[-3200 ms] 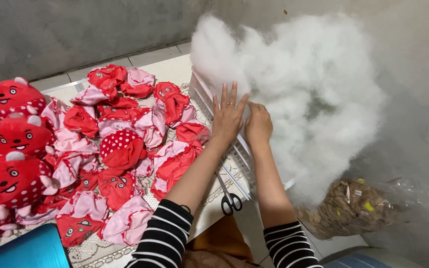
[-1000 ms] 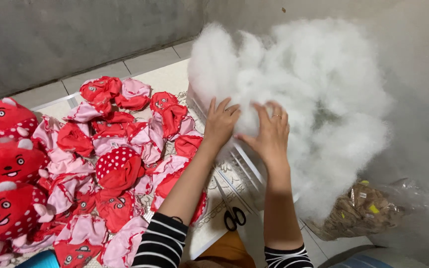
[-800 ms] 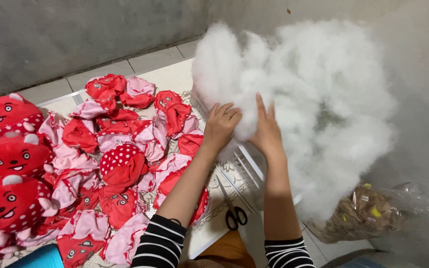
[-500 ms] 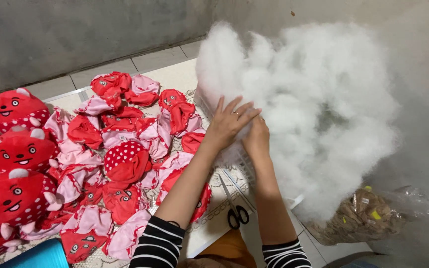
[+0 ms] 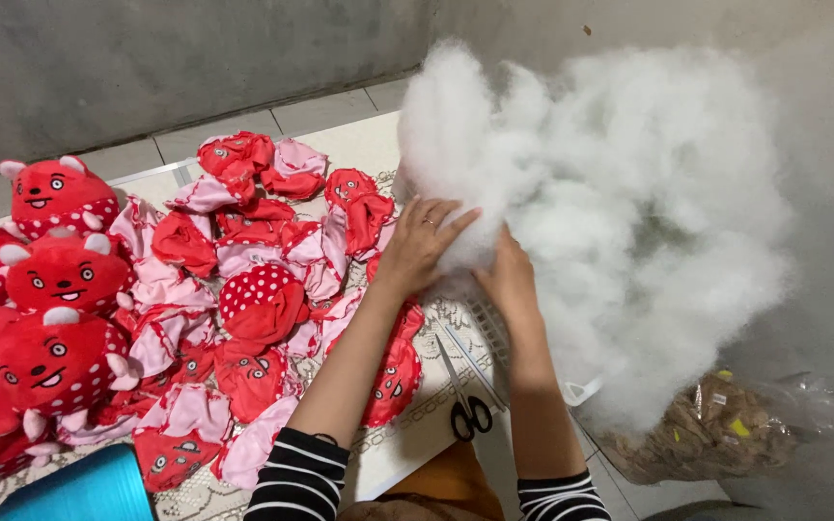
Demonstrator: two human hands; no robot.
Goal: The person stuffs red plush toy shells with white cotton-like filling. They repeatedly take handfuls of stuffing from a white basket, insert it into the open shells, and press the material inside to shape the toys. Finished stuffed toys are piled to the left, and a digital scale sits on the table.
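Near edge is cutting off a blue roll (image 5: 79, 490). Scissors (image 5: 465, 391) are lying handles-near, blades pointing far. Left hand (image 5: 424, 246), fingers spread, is pressing the white stuffing pile (image 5: 610, 203) far right; right hand (image 5: 509, 280) is half buried, grip unclear. Red toy skins (image 5: 253, 309) are crowding left.

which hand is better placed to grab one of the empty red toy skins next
Left. The left hand rests at the stuffing's edge, right beside the unstuffed red skins; the right hand is farther from them, against the stuffing.
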